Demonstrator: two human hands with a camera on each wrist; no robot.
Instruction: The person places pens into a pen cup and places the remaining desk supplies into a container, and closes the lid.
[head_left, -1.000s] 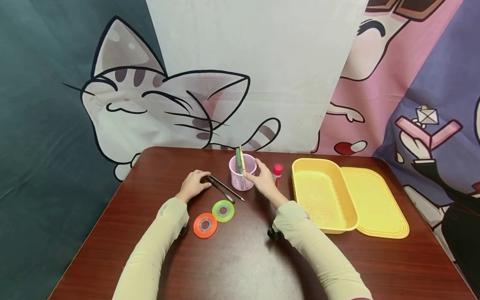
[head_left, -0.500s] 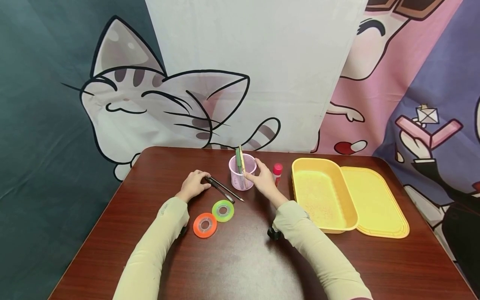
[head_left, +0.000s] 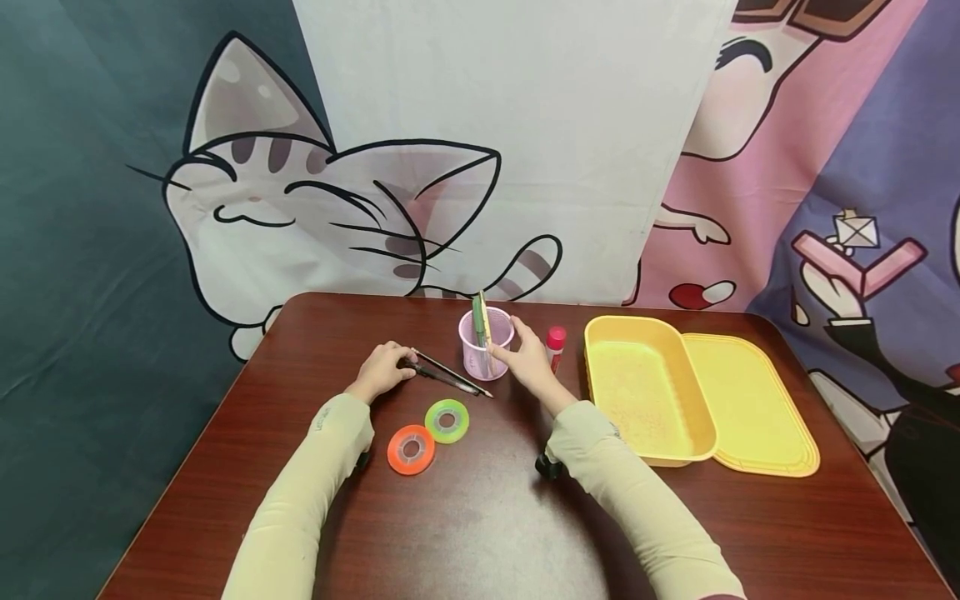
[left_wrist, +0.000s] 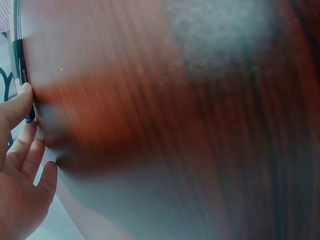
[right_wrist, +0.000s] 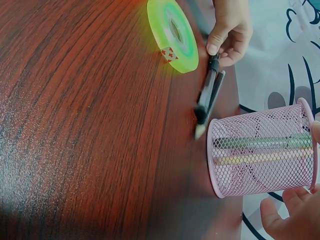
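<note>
My left hand (head_left: 381,370) pinches a black pen (right_wrist: 206,94) near its end, thumb against the barrel. A dark pencil (head_left: 442,365) with a pale sharpened tip lies close alongside the pen, its rear end near my fingertips. My right hand (head_left: 528,363) grips the rim of a pink mesh pen cup (head_left: 480,363), which stands upright. Through the mesh in the right wrist view show a green pen (right_wrist: 252,143) and a yellow pencil (right_wrist: 260,158). In the left wrist view, the other left fingers (left_wrist: 31,157) are partly spread below the thumb.
A green tape roll (head_left: 458,423) and an orange tape roll (head_left: 392,454) lie nearer on the brown table (head_left: 465,533). A red-capped glue stick (head_left: 555,340) stands right of the cup. Farther right are a yellow box (head_left: 645,383) and its flat yellow lid (head_left: 757,408).
My left hand has shifted slightly left. The pen has swung so its far end points further right, and the pencil has moved slightly up. My right hand and the cup have stayed put.
</note>
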